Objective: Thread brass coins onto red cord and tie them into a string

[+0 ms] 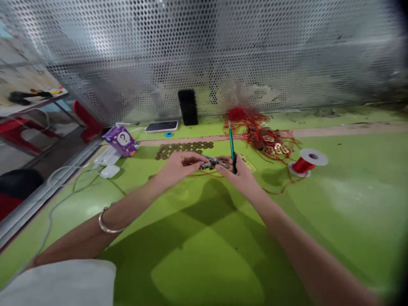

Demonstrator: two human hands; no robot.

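My left hand (pixel 180 168) pinches one end of a small cluster of dark, coin-like pieces (pixel 210 162). From the other side, the fingers of my right hand (pixel 240 175) close on the same cluster. A slim green-and-black tool (pixel 231 142) stands up out of my right hand with its pale tip pointing away; its exact kind is unclear. Red cord (pixel 212 173) runs just below the cluster and on to the right. Behind my left hand, several brown holed coins (pixel 181 147) lie in rows. My fingers partly hide the held pieces.
A spool of red cord (pixel 302 165) stands at right, near a heap of red-corded coins (pixel 267 140). Behind are a leaning black phone (pixel 188 107), a white-edged device (pixel 162 126) and a perforated metal panel (pixel 204 51). A purple box (pixel 121 140) and white cables (pixel 52 212) are at left.
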